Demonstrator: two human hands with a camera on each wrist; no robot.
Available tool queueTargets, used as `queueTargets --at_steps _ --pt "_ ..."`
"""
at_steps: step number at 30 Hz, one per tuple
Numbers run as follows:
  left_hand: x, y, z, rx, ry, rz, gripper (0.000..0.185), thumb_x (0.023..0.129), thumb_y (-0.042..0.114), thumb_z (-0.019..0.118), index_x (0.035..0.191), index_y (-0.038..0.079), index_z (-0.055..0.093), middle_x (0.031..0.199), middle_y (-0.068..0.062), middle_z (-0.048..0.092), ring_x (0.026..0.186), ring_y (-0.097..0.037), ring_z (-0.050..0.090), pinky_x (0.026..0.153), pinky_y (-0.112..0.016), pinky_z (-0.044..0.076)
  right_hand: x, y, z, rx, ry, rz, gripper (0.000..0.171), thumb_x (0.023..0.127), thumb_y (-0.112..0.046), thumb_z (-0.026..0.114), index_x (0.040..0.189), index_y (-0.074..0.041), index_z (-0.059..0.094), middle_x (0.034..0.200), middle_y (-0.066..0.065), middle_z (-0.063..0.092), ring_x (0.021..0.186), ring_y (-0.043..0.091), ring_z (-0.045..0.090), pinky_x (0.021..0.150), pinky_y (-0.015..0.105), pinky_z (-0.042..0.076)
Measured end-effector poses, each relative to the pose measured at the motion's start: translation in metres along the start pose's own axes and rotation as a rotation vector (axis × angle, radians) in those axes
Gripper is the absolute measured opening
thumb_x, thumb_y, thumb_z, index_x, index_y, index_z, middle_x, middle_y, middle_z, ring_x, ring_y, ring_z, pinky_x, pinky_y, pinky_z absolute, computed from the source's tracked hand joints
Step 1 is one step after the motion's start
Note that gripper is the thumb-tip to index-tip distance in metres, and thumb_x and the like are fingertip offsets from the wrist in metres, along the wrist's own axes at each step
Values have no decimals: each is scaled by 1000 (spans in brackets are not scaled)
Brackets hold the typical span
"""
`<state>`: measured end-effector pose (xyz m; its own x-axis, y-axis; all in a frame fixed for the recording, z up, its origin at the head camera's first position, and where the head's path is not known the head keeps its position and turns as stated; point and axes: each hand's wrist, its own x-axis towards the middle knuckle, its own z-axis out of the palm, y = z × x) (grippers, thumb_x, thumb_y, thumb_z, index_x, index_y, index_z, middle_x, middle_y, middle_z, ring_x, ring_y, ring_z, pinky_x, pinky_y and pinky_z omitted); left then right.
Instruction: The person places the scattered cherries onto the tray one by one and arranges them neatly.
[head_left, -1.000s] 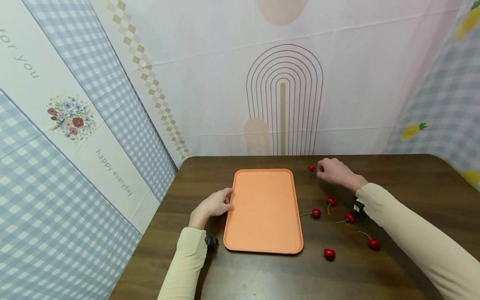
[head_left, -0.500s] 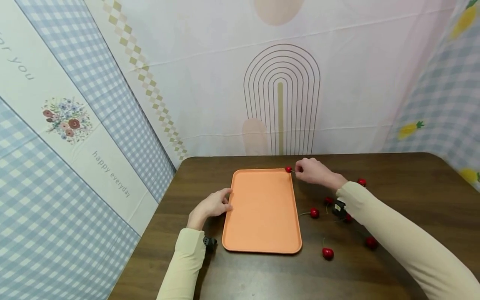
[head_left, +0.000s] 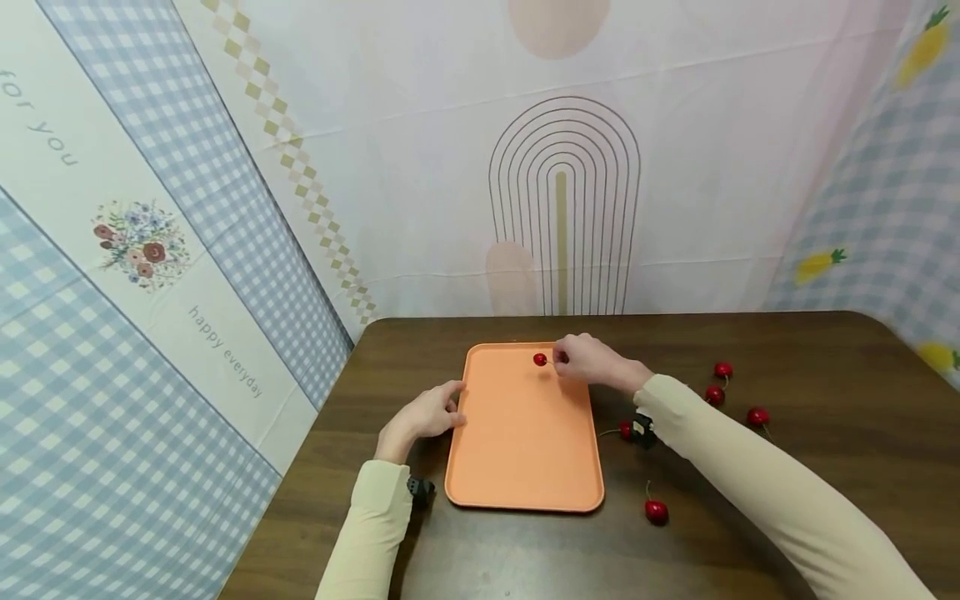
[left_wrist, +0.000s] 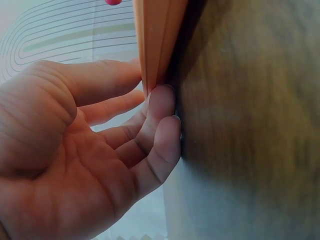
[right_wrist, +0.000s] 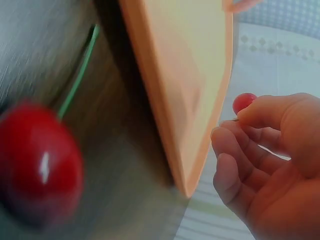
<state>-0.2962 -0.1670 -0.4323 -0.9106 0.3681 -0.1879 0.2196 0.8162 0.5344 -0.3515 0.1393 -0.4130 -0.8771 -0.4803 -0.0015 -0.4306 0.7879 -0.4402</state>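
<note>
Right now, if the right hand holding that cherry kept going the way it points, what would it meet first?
Probably nothing soon: the right hand points left over the orange tray, its cherry leading. The way looks free; height above the tray is unclear.

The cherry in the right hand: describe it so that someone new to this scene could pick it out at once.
Find the flat orange plastic tray on the dark wooden table. Over its far right corner the right hand pinches the stem of a small red cherry. It is the only cherry above the tray; the others lie on the wood to the right.
</note>
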Motion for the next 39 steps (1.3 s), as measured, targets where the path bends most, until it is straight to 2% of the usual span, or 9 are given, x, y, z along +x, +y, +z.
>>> queueTargets --at_steps 6,14,25,32,39 --pt "0 1 1 1 3 -4 60 92 12 67 146 6 42 83 -4 60 69 -15 53 68 -29 43 7 -13 11 -14 1 -37 12 90 -8 60 79 -11 64 73 1 57 63 14 51 58 25 41" --pt "0 1 0 5 16 -12 61 91 12 68 146 6 43 84 -4 61 69 -15 54 67 -29 44 15 -25 27 -85 14 -110 16 90 -9 60 75 -14 61 70 -2 56 61 10 47 60 24 38" --pt "0 1 0 -3 6 -12 61 91 12 68 146 5 43 83 -4 60 70 -15 53 68 -29 43 18 -36 39 -95 -39 -127 17 89 -7 59 73 -13 60 68 -2 54 59 11 44 58 23 34" --pt "1 0 1 4 -3 3 61 92 14 68 147 5 42 83 -3 58 70 -15 52 68 -29 42 18 -40 43 -94 -56 -102 17 90 -8 61 74 -14 61 69 -3 56 61 11 46 58 24 36" --pt "1 0 1 -1 2 -1 61 91 13 68 146 5 42 82 -3 57 69 -15 51 68 -29 41 23 -42 48 -85 -64 -135 18 90 -8 60 73 -14 62 70 -3 57 63 12 49 61 25 39"
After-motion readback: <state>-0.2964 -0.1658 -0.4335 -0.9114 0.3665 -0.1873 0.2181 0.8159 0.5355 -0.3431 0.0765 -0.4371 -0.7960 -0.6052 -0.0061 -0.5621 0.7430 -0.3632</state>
